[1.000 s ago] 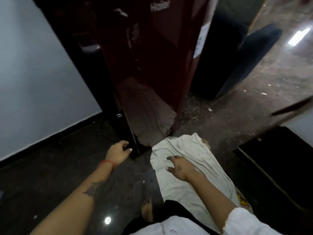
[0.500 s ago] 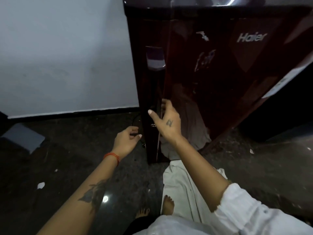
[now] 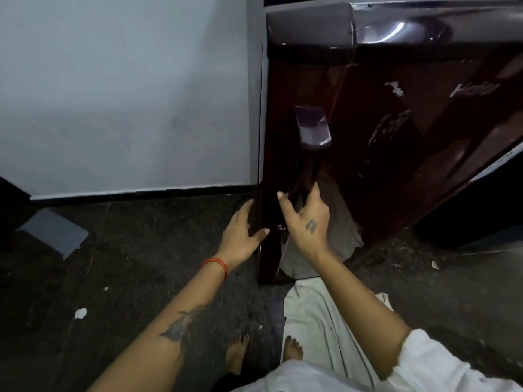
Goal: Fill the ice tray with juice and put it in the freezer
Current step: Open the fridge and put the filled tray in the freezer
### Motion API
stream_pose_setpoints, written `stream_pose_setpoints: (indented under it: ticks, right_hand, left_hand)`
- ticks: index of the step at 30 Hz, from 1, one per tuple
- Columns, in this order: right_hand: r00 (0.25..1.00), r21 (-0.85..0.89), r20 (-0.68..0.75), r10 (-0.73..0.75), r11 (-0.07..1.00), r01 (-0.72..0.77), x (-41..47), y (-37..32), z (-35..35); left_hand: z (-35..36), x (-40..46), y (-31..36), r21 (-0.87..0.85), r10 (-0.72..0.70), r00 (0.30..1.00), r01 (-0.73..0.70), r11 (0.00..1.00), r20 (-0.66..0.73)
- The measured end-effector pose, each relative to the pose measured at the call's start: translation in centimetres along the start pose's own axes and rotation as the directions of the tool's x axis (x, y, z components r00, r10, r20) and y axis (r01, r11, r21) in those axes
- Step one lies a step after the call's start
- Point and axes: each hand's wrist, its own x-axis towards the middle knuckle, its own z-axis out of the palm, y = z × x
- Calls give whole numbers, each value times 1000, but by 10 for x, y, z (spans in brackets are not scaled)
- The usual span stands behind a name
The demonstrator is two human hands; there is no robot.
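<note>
A dark red fridge (image 3: 396, 171) stands against the wall, its door closed or nearly so, with a recessed handle (image 3: 312, 128) near the door's left edge. My right hand (image 3: 307, 222) is at that edge below the handle. Its middle fingers go out of sight behind the edge, while the thumb and one finger show straight. My left hand (image 3: 240, 236) hangs open beside the fridge's left side, fingers spread, holding nothing. No ice tray or juice is in view.
A pale wall (image 3: 127, 94) with a black skirting runs to the left of the fridge. A white cloth (image 3: 317, 321) lies on the dark floor at my bare feet (image 3: 237, 355). A grey flat piece (image 3: 53, 232) and paper scraps lie on the left.
My view has swung up from the floor to the fridge. My right hand rose from the white cloth to the door's edge. My left hand opened and moved up beside the fridge.
</note>
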Motion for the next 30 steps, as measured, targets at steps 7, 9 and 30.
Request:
stream_pose_setpoints:
  ticks: [7, 9, 30]
  right_hand:
    - [974, 133, -214, 69, 990, -40, -62, 17, -23]
    - [954, 141, -286, 95, 988, -56, -77, 19, -28]
    - [813, -36, -545, 205, 963, -267, -279, 47, -114]
  left_hand:
    - [6, 6, 8, -66, 284, 946, -277, 959, 157]
    - [11, -2, 2, -78, 295, 937, -285, 955, 188]
    - [112, -161, 47, 62, 461, 775, -535, 842, 432]
